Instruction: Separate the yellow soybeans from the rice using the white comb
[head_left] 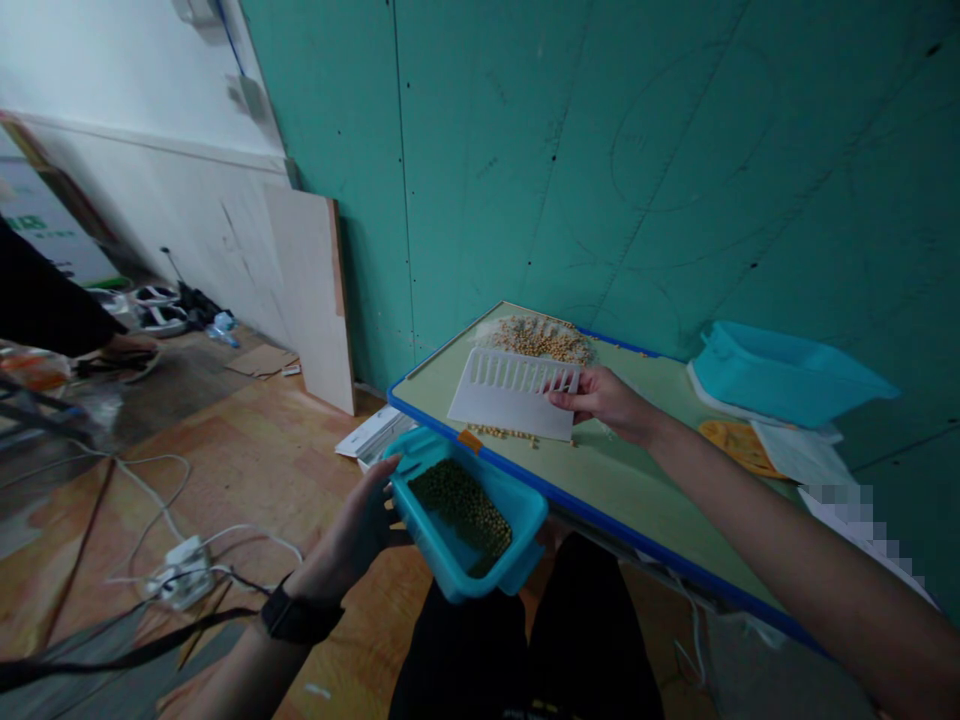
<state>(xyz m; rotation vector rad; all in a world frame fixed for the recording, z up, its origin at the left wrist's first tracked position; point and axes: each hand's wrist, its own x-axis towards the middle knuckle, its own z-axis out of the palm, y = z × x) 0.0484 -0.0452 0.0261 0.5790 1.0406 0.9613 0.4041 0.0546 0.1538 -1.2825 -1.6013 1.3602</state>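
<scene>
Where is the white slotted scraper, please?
In the head view, the white slotted scraper is just right of centre, held in the right hand over the table, between the bean pile and the blue container.

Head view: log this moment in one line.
left hand: holding blue tub containing beans | right hand: holding white slotted scraper over table | bean pile: beyond scraper | bean row: near side

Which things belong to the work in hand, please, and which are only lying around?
Work in hand:
blue container of beans, in the left hand
white slotted plate, in the right hand
yellowish beans on the table

Lying around:
power strip
leaning board
shoes
</scene>
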